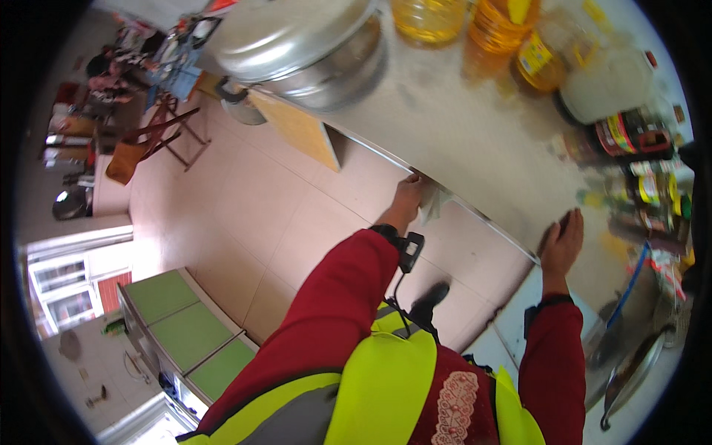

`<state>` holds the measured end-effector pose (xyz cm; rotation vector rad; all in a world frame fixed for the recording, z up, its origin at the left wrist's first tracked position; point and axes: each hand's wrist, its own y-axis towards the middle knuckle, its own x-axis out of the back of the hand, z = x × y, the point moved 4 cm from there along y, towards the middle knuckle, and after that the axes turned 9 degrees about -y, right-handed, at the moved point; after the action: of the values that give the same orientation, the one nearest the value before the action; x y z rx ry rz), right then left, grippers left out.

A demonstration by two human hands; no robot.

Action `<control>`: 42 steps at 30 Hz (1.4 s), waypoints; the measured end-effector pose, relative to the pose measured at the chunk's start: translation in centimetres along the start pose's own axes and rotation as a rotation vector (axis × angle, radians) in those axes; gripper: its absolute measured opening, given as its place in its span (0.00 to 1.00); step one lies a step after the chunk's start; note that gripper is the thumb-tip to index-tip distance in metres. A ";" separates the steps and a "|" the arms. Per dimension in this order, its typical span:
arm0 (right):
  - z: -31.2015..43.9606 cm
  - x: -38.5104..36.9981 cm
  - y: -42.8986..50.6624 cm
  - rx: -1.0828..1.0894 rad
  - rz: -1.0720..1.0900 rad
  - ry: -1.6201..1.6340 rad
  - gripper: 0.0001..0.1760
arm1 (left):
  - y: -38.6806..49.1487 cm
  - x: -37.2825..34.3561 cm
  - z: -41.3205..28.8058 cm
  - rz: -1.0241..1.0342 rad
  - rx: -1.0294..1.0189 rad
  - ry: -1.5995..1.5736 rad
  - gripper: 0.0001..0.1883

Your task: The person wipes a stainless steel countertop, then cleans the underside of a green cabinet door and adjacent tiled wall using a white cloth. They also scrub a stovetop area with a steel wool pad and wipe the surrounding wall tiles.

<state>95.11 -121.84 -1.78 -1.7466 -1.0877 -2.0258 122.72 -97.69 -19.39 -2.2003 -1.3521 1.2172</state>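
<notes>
At the front edge of the worktop (445, 150), my left hand (409, 196) has its fingers curled. A thin pale cloth or sheet (434, 207) hangs below the edge directly beside these fingers and appears gripped by them; blur hides the exact grip. My right hand (563, 245) rests on the worktop near its right end, fingers extended and close together, thumb side towards the left. A dark patch shows by its palm, perhaps shadow. Nearest to it stand several sauce bottles (651, 189).
A large lidded steel pot (328, 67) stands at the worktop's far left. Below it, a wooden cabinet door (297, 130) swings out over the floor. Oil bottles (428, 22) and a white jug (609, 86) line the back. A wok (634, 372) lies at right; a folding chair (161, 139) stands left.
</notes>
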 end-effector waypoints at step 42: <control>-8.6 -3.4 -25.4 -1.695 -0.090 1.592 0.26 | -15.4 -27.8 3.6 1.081 -1.368 1.422 0.25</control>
<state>73.69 -111.01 -14.30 0.4431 1.2999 -3.1375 105.08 -113.55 2.04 -3.2668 -0.0831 -1.7206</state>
